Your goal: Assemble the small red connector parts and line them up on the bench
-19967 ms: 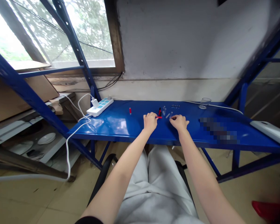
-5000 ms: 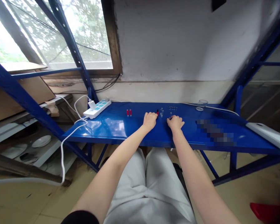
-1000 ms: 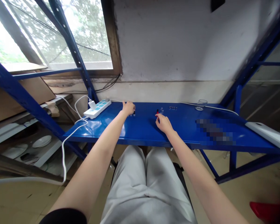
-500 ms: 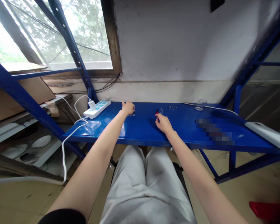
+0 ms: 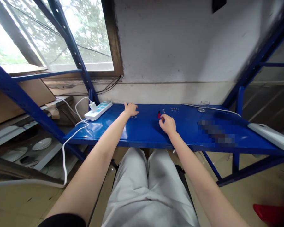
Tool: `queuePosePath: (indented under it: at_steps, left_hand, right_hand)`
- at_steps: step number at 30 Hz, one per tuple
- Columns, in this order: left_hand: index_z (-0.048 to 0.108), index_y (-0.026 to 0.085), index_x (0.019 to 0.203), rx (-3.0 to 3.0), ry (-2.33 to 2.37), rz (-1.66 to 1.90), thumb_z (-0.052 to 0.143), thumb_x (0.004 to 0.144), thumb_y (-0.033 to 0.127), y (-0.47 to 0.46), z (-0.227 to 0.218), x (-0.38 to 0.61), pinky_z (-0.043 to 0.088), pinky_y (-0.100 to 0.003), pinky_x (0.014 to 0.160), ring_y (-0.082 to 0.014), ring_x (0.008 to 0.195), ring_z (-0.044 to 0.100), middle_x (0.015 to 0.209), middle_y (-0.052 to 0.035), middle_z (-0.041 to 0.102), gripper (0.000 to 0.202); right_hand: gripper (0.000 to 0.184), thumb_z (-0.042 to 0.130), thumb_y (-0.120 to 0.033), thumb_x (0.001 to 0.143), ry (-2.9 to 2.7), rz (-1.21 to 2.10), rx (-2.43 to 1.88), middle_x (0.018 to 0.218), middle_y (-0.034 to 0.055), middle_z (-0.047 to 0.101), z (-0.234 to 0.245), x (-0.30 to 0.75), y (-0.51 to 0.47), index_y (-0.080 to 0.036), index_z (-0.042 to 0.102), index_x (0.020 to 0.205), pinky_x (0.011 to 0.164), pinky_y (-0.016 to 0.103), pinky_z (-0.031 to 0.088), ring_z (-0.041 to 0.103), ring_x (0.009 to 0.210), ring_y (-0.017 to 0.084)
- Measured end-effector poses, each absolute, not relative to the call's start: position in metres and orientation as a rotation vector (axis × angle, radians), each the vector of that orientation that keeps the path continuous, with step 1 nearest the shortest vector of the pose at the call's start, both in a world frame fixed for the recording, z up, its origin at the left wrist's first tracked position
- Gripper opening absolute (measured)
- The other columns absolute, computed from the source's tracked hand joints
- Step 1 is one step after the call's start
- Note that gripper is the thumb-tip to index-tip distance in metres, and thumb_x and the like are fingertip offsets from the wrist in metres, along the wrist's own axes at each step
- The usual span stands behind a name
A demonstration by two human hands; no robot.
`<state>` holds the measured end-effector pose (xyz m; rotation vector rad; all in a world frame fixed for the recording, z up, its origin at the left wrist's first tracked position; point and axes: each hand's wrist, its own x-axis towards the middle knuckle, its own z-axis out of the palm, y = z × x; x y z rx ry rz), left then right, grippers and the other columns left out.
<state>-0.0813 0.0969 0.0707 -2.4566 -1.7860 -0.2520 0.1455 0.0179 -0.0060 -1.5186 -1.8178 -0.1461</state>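
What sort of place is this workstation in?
Probably a makeshift workshop or storeroom corner: a blue metal-framed bench, a white power strip on it, and open shelves at its left.

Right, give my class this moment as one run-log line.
left hand: fingers spread, at small pieces | right hand: fingers curled, near red-and-black piece, hold unclear | glass: on blue table

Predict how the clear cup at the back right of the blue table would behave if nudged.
The clear cup would probably slide easily, since the blue tabletop looks smooth and glossy. It may be fragile: the see-through wall suggests glass, though plastic is possible. It stands upright and looks squat, so a gentle, low push seems unlikely to tip it.
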Motion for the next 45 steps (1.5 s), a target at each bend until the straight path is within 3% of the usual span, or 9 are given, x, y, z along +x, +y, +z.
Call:
queuePosePath:
  at_steps: [4, 8, 11, 14, 21, 24, 30, 34, 45]
  left_hand:
    - [0.054, 0.02, 0.119, -2.54, -1.545, -0.572, 0.042, 0.084, 0.035, 0.083, 0.068, -0.059, 0.014, -0.055, 0.103, -0.0283, 0.118, 0.042, 0.124, -0.0108, 0.053, 0.039]
    - [0.035, 0.024, 0.136, -2.755, -1.331, -0.548, 0.039, 0.086, 0.035, 0.064, 0.052, -0.025, 0.023, -0.047, 0.102, -0.0273, 0.123, 0.036, 0.137, -0.0093, 0.042, 0.052]
    - [0.017, 0.028, 0.143, -2.806, -1.386, -0.477, 0.036, 0.087, 0.034, 0.057, 0.033, -0.004, 0.026, -0.051, 0.1, -0.0306, 0.126, 0.032, 0.146, -0.0084, 0.029, 0.059]
    - [0.013, 0.03, 0.143, -2.772, -1.488, -0.497, 0.034, 0.088, 0.033, 0.055, 0.016, 0.009, 0.026, -0.054, 0.099, -0.033, 0.128, 0.029, 0.148, -0.0072, 0.023, 0.06]
    - [0.029, 0.027, 0.139, -2.755, -1.508, -0.492, 0.031, 0.088, 0.025, 0.058, 0.003, 0.021, 0.025, -0.057, 0.1, -0.0314, 0.13, 0.025, 0.148, -0.0064, 0.024, 0.051]
    - [0.04, 0.024, 0.132, -2.699, -1.51, -0.646, 0.036, 0.086, 0.02, 0.062, 0.001, 0.024, 0.03, -0.051, 0.098, -0.0286, 0.125, 0.033, 0.14, -0.0088, 0.036, 0.047]
    - [0.062, 0.018, 0.103, -2.607, -1.721, -1.065, 0.048, 0.081, 0.015, 0.069, -0.005, 0.025, 0.042, -0.033, 0.086, -0.0212, 0.097, 0.055, 0.103, -0.0095, 0.062, 0.026]
    - [0.065, 0.018, 0.088, -2.558, -1.798, -1.24, 0.051, 0.081, 0.019, 0.066, -0.007, 0.017, 0.045, -0.03, 0.079, -0.0192, 0.088, 0.059, 0.093, -0.0078, 0.065, 0.015]
    - [0.063, 0.016, 0.081, -2.451, -1.88, -1.631, 0.056, 0.077, 0.019, 0.048, -0.007, -0.003, 0.048, -0.026, 0.07, -0.0138, 0.07, 0.059, 0.081, -0.0051, 0.066, 0.009]
  right_hand:
    - [0.027, 0.039, -0.022, 0.077, -1.517, -0.134, -1.679, 0.083, 0.0113, 0.064, -0.005, 0.157, 0.019, -0.014, 0.059, 0.093, 0.075, 0.036, 0.038, 0.056, 0.083, 0.025]
    - [0.036, 0.039, -0.021, 0.075, -1.4, -0.062, -1.772, 0.096, 0.0144, 0.065, -0.012, 0.165, 0.025, -0.013, 0.06, 0.103, 0.083, 0.044, 0.035, 0.053, 0.094, 0.029]
    - [0.038, 0.039, -0.019, 0.074, -1.423, -0.059, -1.773, 0.103, 0.015, 0.064, -0.016, 0.165, 0.028, -0.014, 0.062, 0.104, 0.087, 0.046, 0.034, 0.052, 0.099, 0.028]
    - [0.037, 0.04, -0.018, 0.074, -1.469, -0.053, -1.762, 0.107, 0.013, 0.064, -0.018, 0.164, 0.028, -0.016, 0.064, 0.101, 0.088, 0.046, 0.034, 0.051, 0.103, 0.027]
    - [0.032, 0.04, -0.016, 0.075, -1.579, -0.032, -1.823, 0.103, 0.0101, 0.066, -0.016, 0.161, 0.028, -0.017, 0.067, 0.093, 0.09, 0.045, 0.033, 0.053, 0.103, 0.025]
    - [0.031, 0.041, -0.017, 0.077, -1.676, -0.041, -1.824, 0.103, 0.0107, 0.066, -0.016, 0.16, 0.028, -0.018, 0.067, 0.094, 0.089, 0.046, 0.033, 0.053, 0.103, 0.025]
    - [0.034, 0.037, -0.028, 0.085, -1.875, -0.035, -1.849, 0.122, 0.0114, 0.057, -0.019, 0.156, 0.029, -0.023, 0.064, 0.106, 0.09, 0.053, 0.031, 0.044, 0.115, 0.029]
    - [0.041, 0.032, -0.037, 0.089, -1.939, -0.023, -1.876, 0.129, 0.0128, 0.051, -0.021, 0.154, 0.031, -0.024, 0.058, 0.117, 0.089, 0.056, 0.031, 0.039, 0.119, 0.031]
    - [0.052, 0.024, -0.047, 0.09, -1.99, 0.041, -1.947, 0.135, 0.0152, 0.042, -0.023, 0.156, 0.038, -0.023, 0.047, 0.129, 0.093, 0.059, 0.028, 0.033, 0.124, 0.032]
